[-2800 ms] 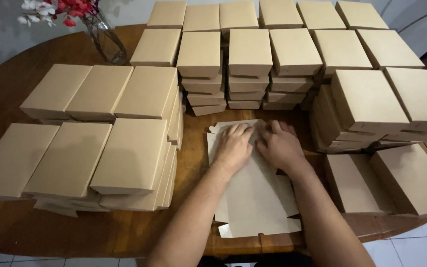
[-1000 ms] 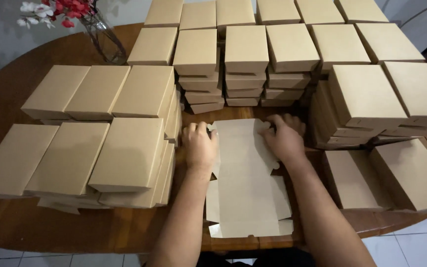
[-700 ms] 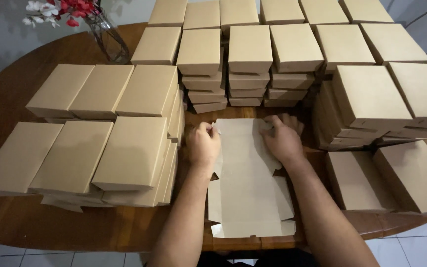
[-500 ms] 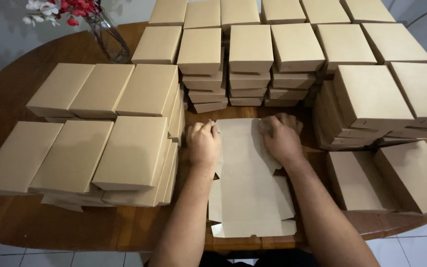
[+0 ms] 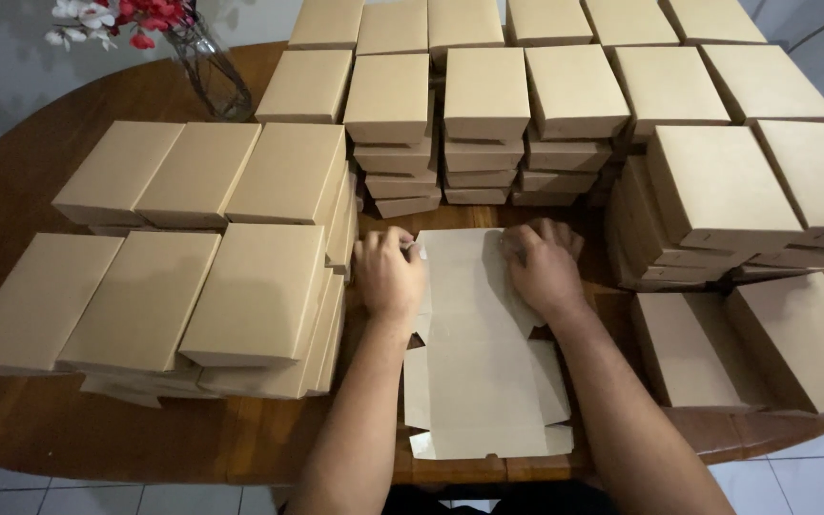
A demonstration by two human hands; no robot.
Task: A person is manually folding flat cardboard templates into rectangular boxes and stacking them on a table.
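**Both hands pressed on a flat box blank**

I saw the unfolded cardboard blank (image 5: pixel 479 353) lying flat on the wooden table (image 5: pixel 40 181), at its near edge, between the two forearms. It was plain kraft brown, matte, with cut tabs along its sides and scored fold lines. The left hand (image 5: pixel 388 277) lay curled over the blank's upper left edge, fingers bent and pressing down, gripping nothing clear of the surface. The right hand (image 5: pixel 544 267) rested the same way on the upper right edge, knuckles raised, fingertips tucked against the card. Around them stood stacks of closed boxes (image 5: pixel 259 286) of the same brown card, rectangular and smooth-lidded, crowding the left, far and right sides. A glass vase (image 5: pixel 212 76) with red and white flowers stood at the far left.
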